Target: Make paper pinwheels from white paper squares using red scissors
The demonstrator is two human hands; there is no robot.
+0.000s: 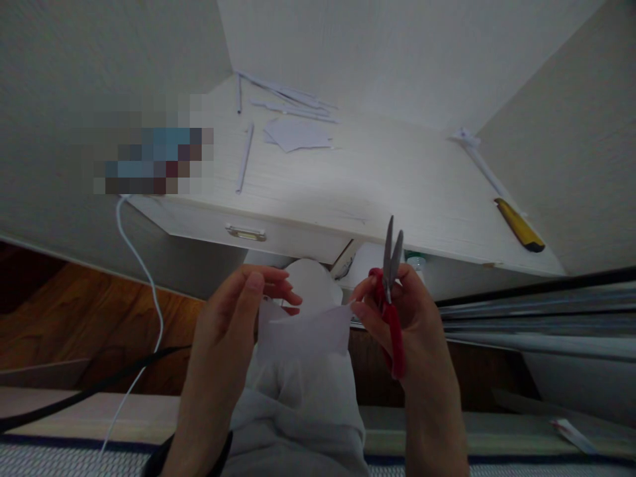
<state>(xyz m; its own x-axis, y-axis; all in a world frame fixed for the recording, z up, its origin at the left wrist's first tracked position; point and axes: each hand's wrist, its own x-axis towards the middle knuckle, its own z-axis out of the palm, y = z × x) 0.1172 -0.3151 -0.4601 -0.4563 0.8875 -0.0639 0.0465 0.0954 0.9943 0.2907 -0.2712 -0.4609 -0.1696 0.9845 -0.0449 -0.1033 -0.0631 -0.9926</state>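
Note:
A piece of white paper [303, 334] spans the gap between my two hands, above my lap. My left hand [238, 305] is closed at the paper's left edge, thumb and fingers about its upper corner. In my right hand [415, 324] is a pair of scissors [392, 318] with red handles, its blades slightly apart and pointing up and away from me. The thumb and a finger of that same hand pinch the paper's right corner. The scissor blades are clear of the paper.
On the white desk [387, 179] lie several thin paper rolls [245, 159] and a few cut paper pieces [298, 134]. A yellow-handled tool [519, 225] rests at the right. The desk has a drawer [248, 233]. A white cable [144, 265] hangs at the left, below a blurred object.

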